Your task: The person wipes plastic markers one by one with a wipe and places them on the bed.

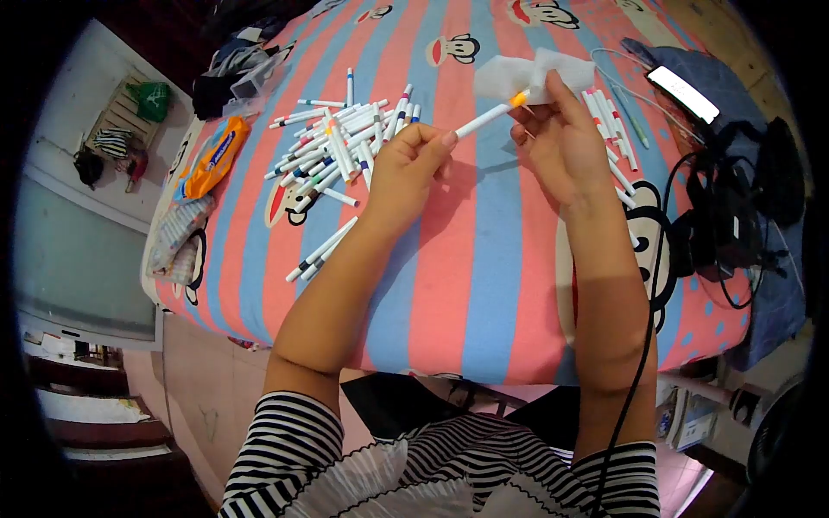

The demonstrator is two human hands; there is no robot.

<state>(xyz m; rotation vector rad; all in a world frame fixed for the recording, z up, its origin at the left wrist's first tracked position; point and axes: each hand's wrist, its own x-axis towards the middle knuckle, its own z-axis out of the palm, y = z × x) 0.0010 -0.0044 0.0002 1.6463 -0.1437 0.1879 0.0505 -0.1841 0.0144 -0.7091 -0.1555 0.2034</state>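
My left hand (408,173) pinches the white barrel of a marker pen (484,121) between thumb and fingers. The pen tilts up to the right, and its yellow-orange end reaches my right hand (566,142). That hand has its fingers closed on a thin white wipe (505,79), which spreads out behind the pen's coloured end. Whether the wipe touches the pen is hard to tell. Left of my left hand lies a loose pile of white marker pens (332,147) with bands of various colours. More markers (617,129) lie in a row beyond my right wrist.
Everything lies on a pink and blue striped bedspread (440,293). An orange packet (216,160) sits at the left edge. On the right are a lit phone (682,95), a green pencil-like stick (635,121) and black cables with a dark device (734,229). One cable hangs across my right forearm.
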